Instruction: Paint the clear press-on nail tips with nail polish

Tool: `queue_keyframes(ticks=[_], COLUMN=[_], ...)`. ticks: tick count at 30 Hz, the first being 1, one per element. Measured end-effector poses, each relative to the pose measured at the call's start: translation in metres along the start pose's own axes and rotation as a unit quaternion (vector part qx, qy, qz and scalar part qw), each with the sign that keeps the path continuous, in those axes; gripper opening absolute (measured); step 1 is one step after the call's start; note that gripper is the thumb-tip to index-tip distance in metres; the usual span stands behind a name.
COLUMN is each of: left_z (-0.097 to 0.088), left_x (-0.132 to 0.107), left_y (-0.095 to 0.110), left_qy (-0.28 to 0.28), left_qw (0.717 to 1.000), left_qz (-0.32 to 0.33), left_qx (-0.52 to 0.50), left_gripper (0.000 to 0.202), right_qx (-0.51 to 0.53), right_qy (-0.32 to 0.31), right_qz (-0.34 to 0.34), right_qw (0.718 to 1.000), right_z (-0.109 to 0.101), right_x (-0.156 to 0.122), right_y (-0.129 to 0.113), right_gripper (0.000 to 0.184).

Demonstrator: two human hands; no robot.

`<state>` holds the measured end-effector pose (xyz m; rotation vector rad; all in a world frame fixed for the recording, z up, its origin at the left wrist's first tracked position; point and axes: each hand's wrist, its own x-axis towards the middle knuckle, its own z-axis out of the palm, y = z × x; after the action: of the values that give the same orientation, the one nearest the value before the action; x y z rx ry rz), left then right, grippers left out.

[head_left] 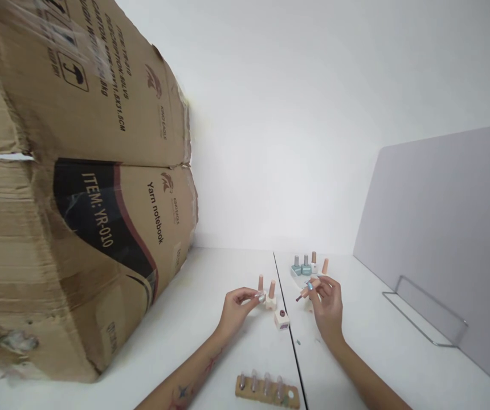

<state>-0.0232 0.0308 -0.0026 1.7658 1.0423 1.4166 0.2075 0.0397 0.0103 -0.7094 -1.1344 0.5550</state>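
While pinching the nail-polish brush in the right hand, slanting it leftward and down toward the open polish bottle on the bench, with left hand bunched by a capped bottle, grip unclear.

Brush (dark-tipped) in right fingers

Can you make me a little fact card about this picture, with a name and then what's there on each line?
Right hand: holds a peach-handled brush with a dark tip
Left hand: fingertips beside two peach-capped bottles; can't tell if it grips anything
Open bottle: white, dark neck, no cap, between the hands
Teal bottles: two, silver caps, beyond the right hand
Tan strip: nearest the person, clear pieces standing on it
Left side: big cardboard boxes
Right side: gray panel
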Motion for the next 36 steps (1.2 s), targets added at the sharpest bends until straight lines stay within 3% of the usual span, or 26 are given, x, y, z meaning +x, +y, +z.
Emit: queue_keyframes(ticks=[5,9,13,17,20,22,25,33,36], left_z=[-0.005,-0.010,-0.011,-0.010,-0.011,-0.012,-0.014,-0.016,-0.016], left_x=[0.002,0.006,0.014,0.026,0.034,0.039,0.046,0.064,0.065], left_y=[0.001,0.017,0.053,0.103,0.137,0.155,0.174,0.178,0.174], left_qy=[0.017,0.036,0.035,0.032,0.029,0.014,-0.009,-0.006,-0.017], left_qw=[1.000,0.999,0.998,0.996,0.995,0.995,0.993,0.979,0.978], left_qz=[0.005,0.026,0.059,0.080,0.090,0.096,0.115,0.197,0.200], left_qx=[-0.005,-0.006,-0.008,-0.005,-0.002,0.001,0.013,0.053,0.064], left_gripper=[0.034,0.034,0.018,0.010,0.015,0.003,0.003,0.010,0.012], right_qx=[0.008,0.023,0.043,0.072,0.139,0.178,0.208,0.201,0.180], right_qy=[0.013,0.014,-0.002,-0.020,-0.047,-0.057,-0.053,-0.028,-0.055], right_qz=[-0.002,-0.012,-0.033,-0.053,-0.093,-0.111,-0.109,-0.096,-0.092], right_qw=[1.000,1.000,0.999,0.996,0.985,0.976,0.970,0.974,0.978], right_z=[0.000,0.005,0.019,0.037,0.048,0.054,0.060,0.059,0.055], right_x=[0.001,0.003,0.011,0.025,0.035,0.040,0.047,0.064,0.062], right_y=[-0.006,-0.018,-0.046,-0.090,-0.125,-0.144,-0.162,-0.163,-0.157], right_gripper=[0.031,0.031,0.029,0.028,0.028,0.030,0.025,0.027,0.029])
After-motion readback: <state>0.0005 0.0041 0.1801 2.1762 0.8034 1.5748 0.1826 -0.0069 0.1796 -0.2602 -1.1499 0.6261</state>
